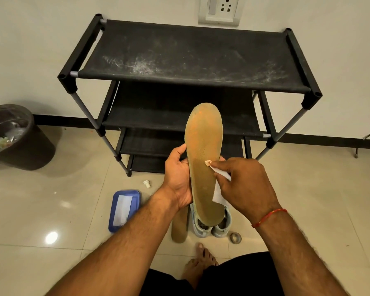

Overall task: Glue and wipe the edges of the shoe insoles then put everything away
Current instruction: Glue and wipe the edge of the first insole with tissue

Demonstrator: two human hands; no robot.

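Note:
My left hand (178, 176) grips a long tan insole (204, 150) by its left edge and holds it up, toe pointing away from me. My right hand (244, 184) holds a white glue tube (219, 190), and the tube's nozzle touches the insole near its right edge. A second tan insole (178, 230) lies on the floor below, beside a pair of light blue shoes (209, 226). A small white cap (146, 184) lies on the tiles to the left.
A black shoe rack (188, 60) with a dusty top stands against the wall ahead. A dark bin (19, 137) sits at the left. A blue wipes pack (124, 209) and a tape roll (235, 237) lie on the floor. My bare foot (201, 261) is below.

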